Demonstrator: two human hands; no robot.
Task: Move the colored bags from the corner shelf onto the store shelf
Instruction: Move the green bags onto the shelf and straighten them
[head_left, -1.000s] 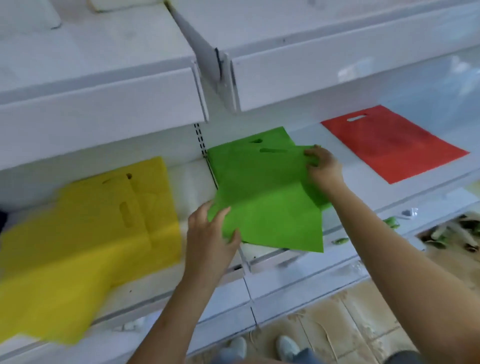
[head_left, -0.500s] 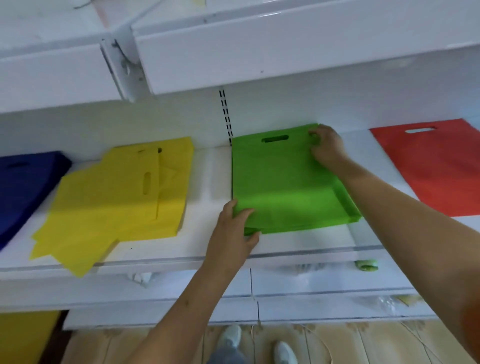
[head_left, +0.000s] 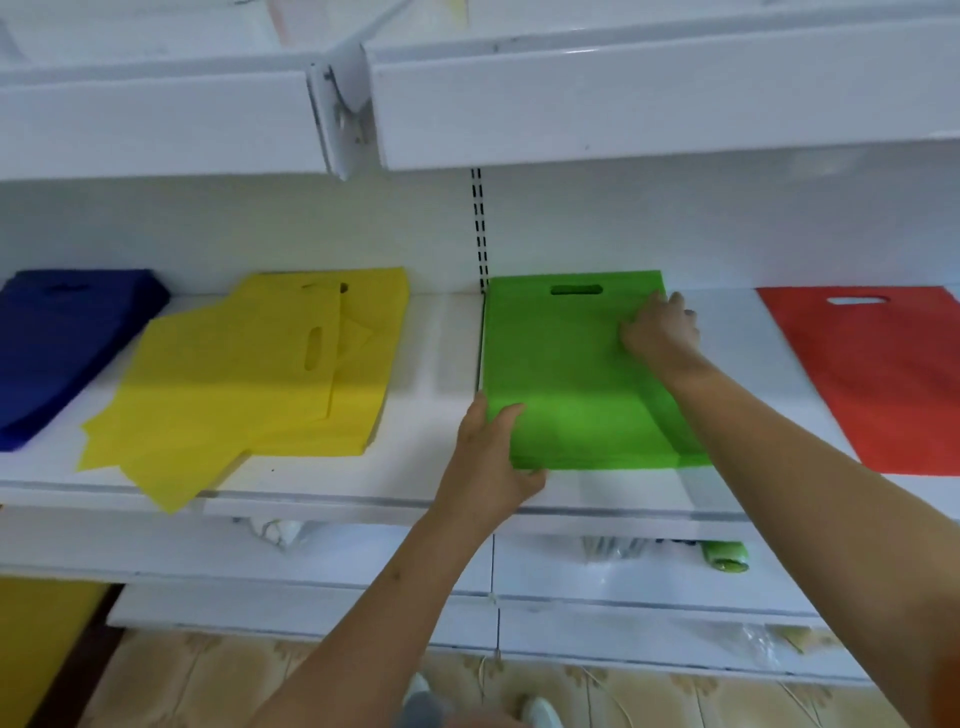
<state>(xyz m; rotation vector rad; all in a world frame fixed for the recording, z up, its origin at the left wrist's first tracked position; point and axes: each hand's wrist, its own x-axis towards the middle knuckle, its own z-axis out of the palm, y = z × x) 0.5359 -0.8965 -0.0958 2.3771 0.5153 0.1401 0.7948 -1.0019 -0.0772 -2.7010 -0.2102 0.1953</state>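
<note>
Flat green bag (head_left: 566, 374), left hand (head_left: 493, 457) gripping its corner, right hand (head_left: 660, 327) pressing flat.

Green bag stack (head_left: 571, 374) flat on white shelf (head_left: 431, 415), btwn yellow/red.

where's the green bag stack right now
In the head view the green bag stack lies flat on the white shelf, right of centre, between the yellow bags and the red bag.

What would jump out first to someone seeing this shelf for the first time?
Four bright piles lie in a row on the white shelf: blue bags, messy yellow bags, green bags, red bag. The left hand and right hand are on the green bags.
</note>
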